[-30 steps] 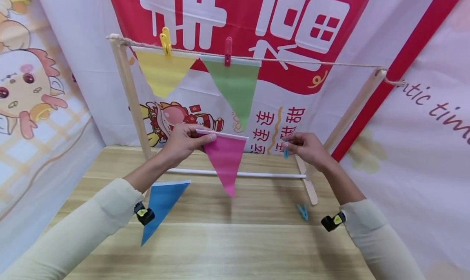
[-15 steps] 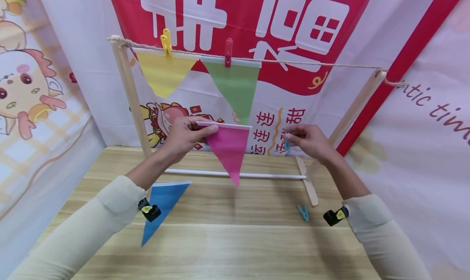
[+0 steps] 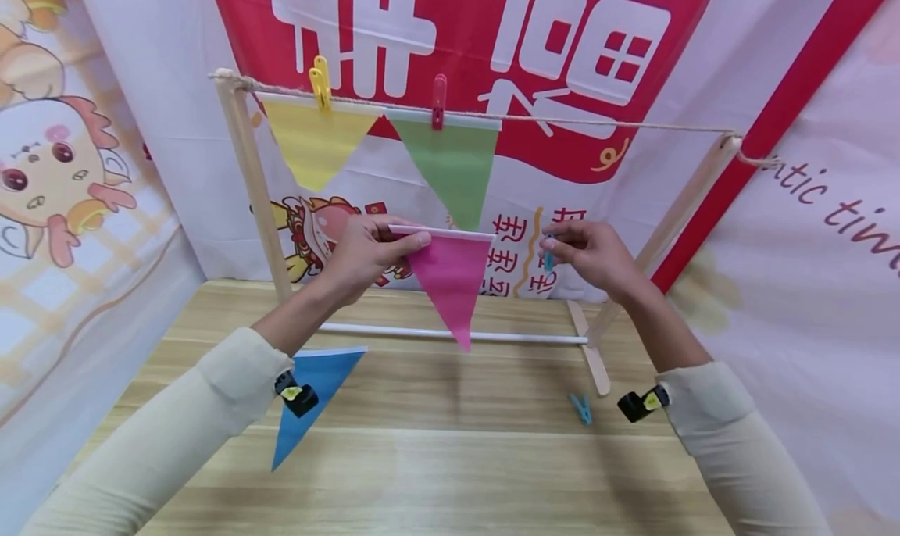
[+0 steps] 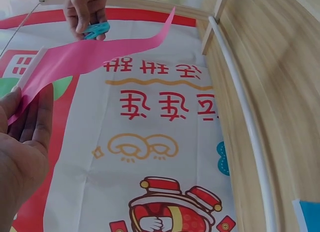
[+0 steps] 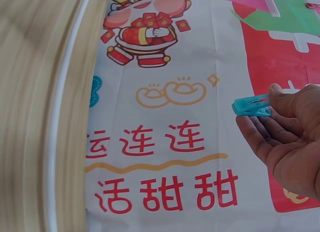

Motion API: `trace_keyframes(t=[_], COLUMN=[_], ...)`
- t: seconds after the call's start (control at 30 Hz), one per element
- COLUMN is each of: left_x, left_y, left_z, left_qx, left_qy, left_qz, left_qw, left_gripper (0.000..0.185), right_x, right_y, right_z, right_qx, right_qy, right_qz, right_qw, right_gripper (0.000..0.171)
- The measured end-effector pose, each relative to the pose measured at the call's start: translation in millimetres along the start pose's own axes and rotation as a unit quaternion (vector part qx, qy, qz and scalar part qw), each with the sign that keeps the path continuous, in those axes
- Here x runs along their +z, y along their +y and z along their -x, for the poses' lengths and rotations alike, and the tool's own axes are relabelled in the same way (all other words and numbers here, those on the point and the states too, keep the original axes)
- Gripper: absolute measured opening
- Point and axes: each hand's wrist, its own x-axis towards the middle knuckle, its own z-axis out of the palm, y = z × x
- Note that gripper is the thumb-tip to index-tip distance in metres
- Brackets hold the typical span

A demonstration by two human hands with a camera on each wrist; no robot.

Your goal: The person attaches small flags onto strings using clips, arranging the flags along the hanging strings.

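Pink flag point(image 3: 450, 274) hangs in the air below the rope point(image 3: 562, 119), its white top strip pinched at the left end by the left hand point(image 3: 366, 255). The right hand point(image 3: 591, 256) grips a blue clip point(image 3: 548, 261) between thumb and fingers, just right of the flag. To do this well, I'd judge: raise the strip level against the rope beside the green flag point(image 3: 453, 165), squeeze the clip wide, and seat it over strip and rope together.
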Motion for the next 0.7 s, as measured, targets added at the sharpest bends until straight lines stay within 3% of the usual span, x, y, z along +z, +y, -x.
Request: trace_keyframes(t=[0.43, 0.7], left_x=[6.9, 8.4], left_y=[9.0, 14.9], left_z=[-8.2, -9.7], left_qx=[0.019, 0.025], left_qy=[-0.002, -0.014], left_qz=[-0.009, 0.02], left_qw=[0.9998, 0.9994], left_gripper=[0.028, 0.03], right_x=[-2.2, -10.5], right_y=[-18.7, -31.8], right_z=[-1.1, -1.7], right_qx=[-0.021, -0.022], right_qy=[0.044, 0.061], right_qz=[-0.014, -0.018], right_qw=[0.999, 0.998], right_gripper=[0.047, 0.047])
